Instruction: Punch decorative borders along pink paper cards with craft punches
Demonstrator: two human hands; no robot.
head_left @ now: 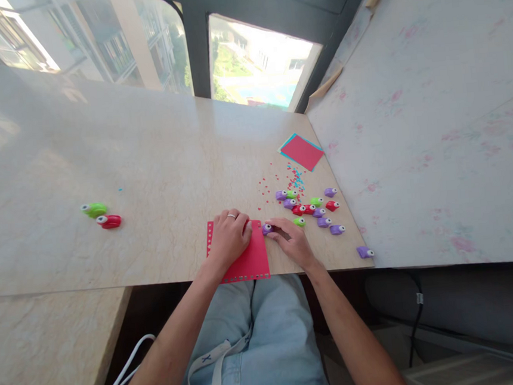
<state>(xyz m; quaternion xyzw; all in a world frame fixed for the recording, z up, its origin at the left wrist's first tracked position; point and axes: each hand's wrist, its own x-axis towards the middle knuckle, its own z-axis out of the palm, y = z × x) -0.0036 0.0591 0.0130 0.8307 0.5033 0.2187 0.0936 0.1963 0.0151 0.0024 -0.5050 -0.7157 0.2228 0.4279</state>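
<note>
A red sheet of paper (255,253) lies at the counter's front edge, with small punched holes along its left and bottom edges and near the top right corner. My left hand (230,238), wearing a ring, rests on the sheet with its fingers laid over the upper part. At the sheet's right edge, my right hand (293,240) grips a small purple craft punch (267,229) between thumb and fingers. Whether the paper sits inside the punch's slot I cannot tell. Just beyond the right hand is a green punch (299,221).
Several purple, red and green punches (324,222) are grouped at the right. Red and blue paper bits (298,180) lie behind them, near stacked coloured sheets (303,152). A green punch (94,209) and a red punch (110,221) stand left. A papered wall (431,141) bounds the right side.
</note>
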